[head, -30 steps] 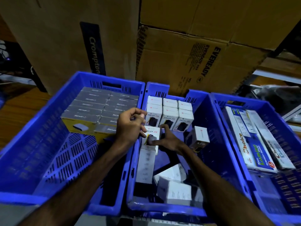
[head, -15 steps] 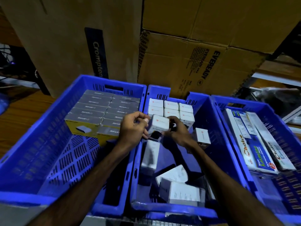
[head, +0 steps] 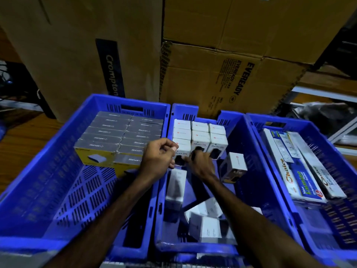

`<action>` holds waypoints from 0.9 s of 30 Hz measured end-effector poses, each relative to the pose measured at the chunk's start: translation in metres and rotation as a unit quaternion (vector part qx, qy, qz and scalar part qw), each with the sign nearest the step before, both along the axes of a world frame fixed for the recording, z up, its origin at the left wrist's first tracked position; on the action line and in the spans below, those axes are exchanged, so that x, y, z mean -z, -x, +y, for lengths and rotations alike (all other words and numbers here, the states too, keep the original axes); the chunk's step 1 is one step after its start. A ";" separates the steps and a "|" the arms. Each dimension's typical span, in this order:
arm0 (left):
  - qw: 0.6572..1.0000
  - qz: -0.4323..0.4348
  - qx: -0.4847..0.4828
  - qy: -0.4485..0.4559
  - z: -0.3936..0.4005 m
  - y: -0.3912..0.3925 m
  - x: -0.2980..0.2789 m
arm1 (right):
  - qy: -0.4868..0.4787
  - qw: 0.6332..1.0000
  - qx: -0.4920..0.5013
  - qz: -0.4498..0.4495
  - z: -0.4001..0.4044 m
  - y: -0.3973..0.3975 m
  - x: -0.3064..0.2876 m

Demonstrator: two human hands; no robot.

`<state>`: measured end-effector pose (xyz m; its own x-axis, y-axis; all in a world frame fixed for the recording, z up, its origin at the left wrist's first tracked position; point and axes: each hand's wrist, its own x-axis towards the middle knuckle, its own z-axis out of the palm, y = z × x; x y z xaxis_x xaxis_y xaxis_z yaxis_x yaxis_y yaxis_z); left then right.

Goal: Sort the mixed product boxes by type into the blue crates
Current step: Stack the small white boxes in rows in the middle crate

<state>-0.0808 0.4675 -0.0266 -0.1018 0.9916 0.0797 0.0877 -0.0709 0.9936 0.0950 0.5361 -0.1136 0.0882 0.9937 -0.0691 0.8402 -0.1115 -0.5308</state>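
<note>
Three blue crates stand side by side. The left crate (head: 58,190) holds rows of grey-and-yellow boxes (head: 119,138). In the middle crate (head: 249,171), white Halley boxes (head: 201,132) stand in rows at the far end. My left hand (head: 158,157) and my right hand (head: 201,165) both grip one white Halley box (head: 181,149), set upright at the left front of those rows. Loose white boxes (head: 208,223) lie at the near end, one (head: 234,167) tilted at the right wall and another (head: 174,188) along the left wall. The right crate (head: 328,219) holds long Choice boxes (head: 297,171).
Large brown cartons (head: 222,74) are stacked directly behind the crates. A wooden surface (head: 23,140) shows at the left. Metal shelving and a dark plastic bag (head: 324,117) sit at the far right. The near half of the left crate shows bare floor.
Both hands lifted the white Halley box from the loose pile, carried it toward the far end and set it upright at the left front of the rows.
</note>
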 end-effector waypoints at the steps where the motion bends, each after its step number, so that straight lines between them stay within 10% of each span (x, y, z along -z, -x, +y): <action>1: 1.000 0.001 0.001 0.001 0.000 0.000 0.000 | 0.022 1.000 0.000 0.002 0.001 0.001 0.003; 27: 0.998 0.056 0.027 -0.015 -0.002 0.002 0.000 | 0.246 0.938 -0.244 -0.011 -0.050 -0.045 -0.057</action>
